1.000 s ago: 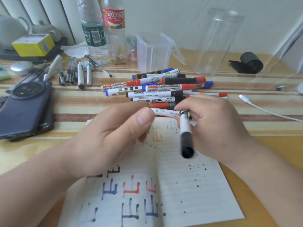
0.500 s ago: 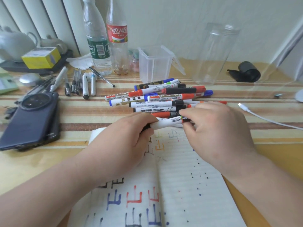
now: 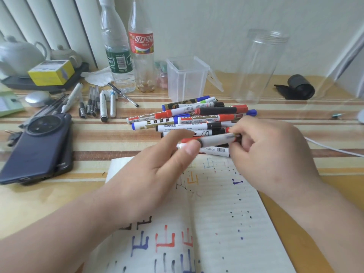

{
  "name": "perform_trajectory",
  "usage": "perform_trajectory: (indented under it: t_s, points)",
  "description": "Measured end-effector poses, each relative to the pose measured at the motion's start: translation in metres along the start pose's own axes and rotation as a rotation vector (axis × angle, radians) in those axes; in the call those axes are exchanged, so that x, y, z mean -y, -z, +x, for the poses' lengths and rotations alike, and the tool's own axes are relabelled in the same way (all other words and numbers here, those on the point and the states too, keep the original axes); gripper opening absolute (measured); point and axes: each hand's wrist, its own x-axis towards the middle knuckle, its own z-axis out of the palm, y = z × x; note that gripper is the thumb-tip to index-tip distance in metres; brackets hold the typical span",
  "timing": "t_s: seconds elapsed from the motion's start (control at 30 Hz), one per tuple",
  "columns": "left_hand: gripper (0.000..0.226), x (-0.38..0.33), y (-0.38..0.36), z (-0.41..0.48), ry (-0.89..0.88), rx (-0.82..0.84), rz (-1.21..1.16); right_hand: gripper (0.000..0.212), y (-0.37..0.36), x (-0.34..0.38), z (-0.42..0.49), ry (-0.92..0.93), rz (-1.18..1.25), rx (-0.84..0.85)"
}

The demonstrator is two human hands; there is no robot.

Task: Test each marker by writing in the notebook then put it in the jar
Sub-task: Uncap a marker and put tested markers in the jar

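A white marker (image 3: 215, 139) lies level between my two hands, just above the top edge of the open notebook (image 3: 228, 209). My right hand (image 3: 271, 154) grips its right end. My left hand (image 3: 157, 174) pinches its left end with thumb and fingers; motion blur hides whether the cap is on. A pile of markers (image 3: 193, 117) with red, blue and black caps lies right behind my hands. Behind it to the right, a tall clear jar (image 3: 258, 67) stands upright with nothing in it. The notebook pages carry red, blue, black and orange test strokes.
A dark phone (image 3: 37, 146) lies at left, with several pens (image 3: 94, 103) behind it. Two plastic bottles (image 3: 120, 56) and a clear open box (image 3: 187, 79) stand at the back. A black roll (image 3: 299, 89) and a white cable (image 3: 334, 149) are at right.
The marker hung upright from my right hand a second ago. It now lies level, and my left hand has taken hold of its left end.
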Motion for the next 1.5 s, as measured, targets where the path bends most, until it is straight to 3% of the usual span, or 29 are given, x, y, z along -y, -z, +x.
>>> perform_trajectory:
  t_s: [0.07,0.17,0.27,0.47,0.67,0.73,0.83,0.93,1.03,1.3,1.43,1.5]
  points:
    - [0.068,0.005,-0.002,0.002,0.007,0.012,-0.212,0.011,0.001,-0.008,0.002,-0.192,0.374,0.009]
    - [0.082,0.004,-0.005,0.01,0.06,-0.033,-0.475,0.009,0.006,-0.008,0.0,-0.389,1.144,0.153]
    - [0.088,0.0,-0.004,0.011,0.082,-0.019,-0.554,0.023,0.003,0.001,-0.007,-0.337,1.395,0.34]
    - [0.103,0.008,-0.006,0.011,0.071,-0.025,-0.552,0.018,-0.002,0.007,-0.01,-0.256,1.427,0.361]
    - [0.1,0.009,-0.008,0.014,0.039,0.008,-0.536,0.01,-0.002,0.008,-0.011,-0.2,1.324,0.368]
    - [0.09,0.01,-0.008,0.014,0.058,-0.009,-0.494,0.007,-0.001,0.011,-0.012,-0.157,1.266,0.38]
    - [0.04,0.011,-0.004,0.007,-0.06,-0.037,-0.484,0.011,-0.002,0.011,-0.01,-0.216,1.258,0.386]
    - [0.021,0.011,0.001,0.003,-0.154,-0.081,-0.492,0.021,-0.005,0.007,-0.008,-0.293,1.323,0.457]
    - [0.024,0.009,0.002,0.004,-0.168,-0.075,-0.586,0.039,-0.006,0.006,-0.01,-0.312,1.335,0.538]
    - [0.021,-0.003,-0.007,0.001,-0.073,-0.058,-0.717,0.019,-0.007,0.017,-0.016,-0.261,1.294,0.533]
    - [0.03,0.004,-0.002,0.004,-0.07,-0.005,-0.56,0.019,-0.007,0.018,-0.013,-0.271,1.289,0.508]
    - [0.02,0.008,-0.002,0.008,-0.067,0.014,-0.451,0.015,-0.01,0.018,-0.01,-0.277,1.326,0.471]
